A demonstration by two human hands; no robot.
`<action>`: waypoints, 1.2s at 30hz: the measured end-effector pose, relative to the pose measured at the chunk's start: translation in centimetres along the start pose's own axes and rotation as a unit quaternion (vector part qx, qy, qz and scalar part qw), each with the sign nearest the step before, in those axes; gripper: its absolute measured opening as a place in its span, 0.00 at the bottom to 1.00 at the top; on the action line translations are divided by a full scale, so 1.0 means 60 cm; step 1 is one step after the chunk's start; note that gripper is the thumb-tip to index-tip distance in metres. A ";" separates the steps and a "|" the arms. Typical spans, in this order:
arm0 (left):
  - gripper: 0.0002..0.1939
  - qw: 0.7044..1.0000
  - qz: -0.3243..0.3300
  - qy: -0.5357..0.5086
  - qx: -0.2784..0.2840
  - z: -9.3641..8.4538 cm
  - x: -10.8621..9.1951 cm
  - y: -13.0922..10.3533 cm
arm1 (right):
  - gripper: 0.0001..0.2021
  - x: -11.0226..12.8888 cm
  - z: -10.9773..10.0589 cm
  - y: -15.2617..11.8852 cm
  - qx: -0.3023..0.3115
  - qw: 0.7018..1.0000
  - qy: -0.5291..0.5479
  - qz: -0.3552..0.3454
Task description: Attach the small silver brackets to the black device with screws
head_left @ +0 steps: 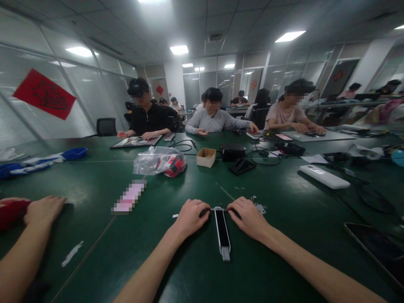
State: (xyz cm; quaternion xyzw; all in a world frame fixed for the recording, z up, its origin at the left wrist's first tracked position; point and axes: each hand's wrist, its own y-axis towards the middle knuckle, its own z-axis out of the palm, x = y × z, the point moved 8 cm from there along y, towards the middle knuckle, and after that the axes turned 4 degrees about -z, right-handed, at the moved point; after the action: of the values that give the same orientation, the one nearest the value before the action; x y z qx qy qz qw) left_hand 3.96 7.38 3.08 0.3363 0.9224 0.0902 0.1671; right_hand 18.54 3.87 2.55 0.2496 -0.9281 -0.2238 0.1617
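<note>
In the head view, a slim white-framed object with a long black face [222,229] lies lengthwise on the green table, a pale grey tab at its near end. Small dark pieces stick out sideways at its far end. My left hand [193,216] closes its fingertips on the left piece, with the thumb below. From the other side, my right hand [245,215] pinches the right piece in the same way. Both hands rest low over the tabletop, and their fingers partly hide what they grip. Small metal bits [261,208] lie just beyond my right hand.
Further back stand an open small box [206,158], a bagged red-and-black item [172,163] and a black box [232,152]. A white power-bank-like block [324,176] and a dark tablet-like slab [377,248] lie right. Another person's hand [46,210] rests left; co-workers sit opposite.
</note>
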 end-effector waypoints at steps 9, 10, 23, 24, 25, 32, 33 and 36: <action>0.07 1.000 0.004 -0.009 -0.007 -0.003 0.000 -0.001 | 0.08 0.004 -0.004 0.000 -0.015 1.000 0.009 -0.009; 0.07 1.000 0.006 -0.009 -0.008 -0.002 0.000 -0.001 | 0.09 0.004 -0.004 0.000 -0.018 1.000 0.009 -0.010; 0.08 1.000 0.008 -0.023 -0.005 0.013 0.006 0.000 | 0.07 0.009 -0.005 0.003 -0.011 1.000 0.004 -0.027; 0.08 1.000 0.006 -0.024 -0.006 0.014 0.006 0.000 | 0.07 0.009 -0.005 0.003 -0.011 1.000 0.004 -0.026; 0.08 1.000 0.003 -0.026 -0.007 0.015 0.007 0.000 | 0.08 0.009 -0.004 0.003 -0.011 1.000 0.006 -0.026; 0.06 0.999 0.008 -0.042 -0.021 0.014 -0.002 0.001 | 0.10 0.009 -0.003 0.004 -0.001 1.000 0.007 -0.027; 0.06 0.999 0.008 -0.045 -0.021 0.014 -0.003 0.001 | 0.10 0.009 -0.004 0.004 -0.005 1.000 0.009 -0.027; 0.06 0.999 0.006 -0.051 -0.018 0.015 -0.004 0.002 | 0.09 0.008 -0.005 0.003 -0.008 1.000 0.014 -0.025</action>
State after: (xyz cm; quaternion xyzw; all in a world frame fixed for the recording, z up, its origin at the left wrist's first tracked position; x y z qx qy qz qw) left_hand 4.50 7.35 2.34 0.3427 0.9089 0.0908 0.2195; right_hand 18.19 3.64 2.96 0.2744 -0.9175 -0.2320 0.1708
